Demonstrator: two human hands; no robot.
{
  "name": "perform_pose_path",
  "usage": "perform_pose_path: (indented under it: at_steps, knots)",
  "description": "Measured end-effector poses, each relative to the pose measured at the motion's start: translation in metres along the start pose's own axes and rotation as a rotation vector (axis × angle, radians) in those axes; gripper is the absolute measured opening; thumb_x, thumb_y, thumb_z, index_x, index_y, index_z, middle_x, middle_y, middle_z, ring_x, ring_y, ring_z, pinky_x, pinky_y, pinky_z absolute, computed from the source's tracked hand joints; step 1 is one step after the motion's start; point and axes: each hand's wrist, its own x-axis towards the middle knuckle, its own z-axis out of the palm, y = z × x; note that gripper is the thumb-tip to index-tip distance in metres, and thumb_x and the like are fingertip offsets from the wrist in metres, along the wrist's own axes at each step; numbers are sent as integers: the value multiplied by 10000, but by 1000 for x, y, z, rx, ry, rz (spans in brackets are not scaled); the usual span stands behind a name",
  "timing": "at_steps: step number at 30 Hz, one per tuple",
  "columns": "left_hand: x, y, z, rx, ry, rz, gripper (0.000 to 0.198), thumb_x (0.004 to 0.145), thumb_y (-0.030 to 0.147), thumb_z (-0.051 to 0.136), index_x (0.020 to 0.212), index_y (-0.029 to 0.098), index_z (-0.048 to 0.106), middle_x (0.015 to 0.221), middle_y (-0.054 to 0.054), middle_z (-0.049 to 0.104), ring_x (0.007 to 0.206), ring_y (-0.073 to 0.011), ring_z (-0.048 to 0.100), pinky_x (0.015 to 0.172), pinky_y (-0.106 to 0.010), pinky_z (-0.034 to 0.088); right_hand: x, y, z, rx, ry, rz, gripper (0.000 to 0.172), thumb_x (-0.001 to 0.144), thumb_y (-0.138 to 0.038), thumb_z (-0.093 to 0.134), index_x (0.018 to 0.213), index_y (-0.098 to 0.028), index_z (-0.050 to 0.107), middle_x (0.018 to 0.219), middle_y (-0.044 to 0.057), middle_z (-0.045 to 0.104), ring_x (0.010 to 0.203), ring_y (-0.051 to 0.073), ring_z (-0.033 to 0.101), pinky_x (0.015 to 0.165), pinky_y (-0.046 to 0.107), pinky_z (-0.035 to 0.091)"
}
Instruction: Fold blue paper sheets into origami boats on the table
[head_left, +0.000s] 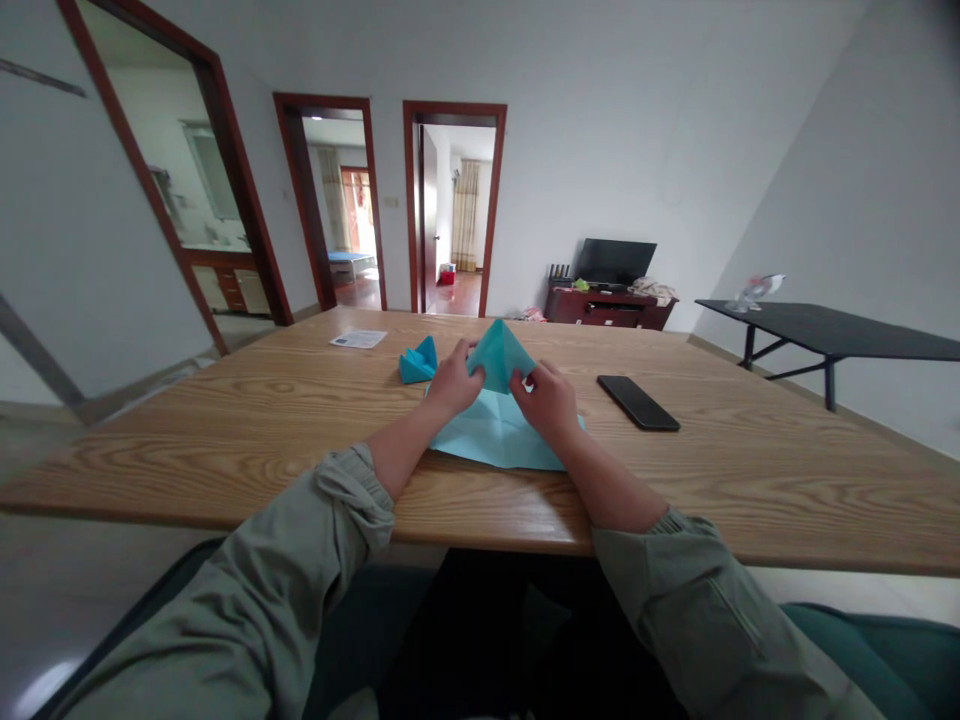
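Between my two hands a sheet of teal paper is held up, its folded part rising to a point. My left hand pinches its left side, thumb toward me. On the other side my right hand grips the right corner with bent fingers. Beneath them lies a creased, pale blue portion of paper flat on the table; whether it joins the raised piece I cannot tell. A folded blue paper shape stands just left of my left hand.
The wooden table spreads out on both sides. A black phone lies right of my right hand. A printed white card rests at the far left. Beyond, a dark folding table stands at the right, and a television sits by the wall.
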Motion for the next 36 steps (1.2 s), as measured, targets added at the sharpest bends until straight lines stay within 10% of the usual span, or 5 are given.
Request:
perform_pose_path:
  at_steps: [14,23,36]
  knots:
    - [5,0,0,-396,11,-251,184,822,226,535,994,207,598,851,-17,603,533,-101,605,498,-228,509,5,12,0,246,169,370,110,768,-287,523,839,-203,513,609,-23,514,572,175,496,560,287,365]
    - [6,1,2,-573,16,-222,257,740,201,639,994,168,656,1066,-58,627,822,-163,638,614,-282,592,-2,9,6,-35,-125,-124,632,787,-184,547,1404,-241,428,1398,141,468,1216,353,456,998,522,362]
    - [-7,10,6,-880,-372,-195,606,704,360,755,1257,288,516,1191,-65,595,957,-175,636,803,-331,517,-4,-2,6,642,-193,-28,514,860,-345,520,1366,-276,464,1302,50,572,1122,234,562,937,395,464]
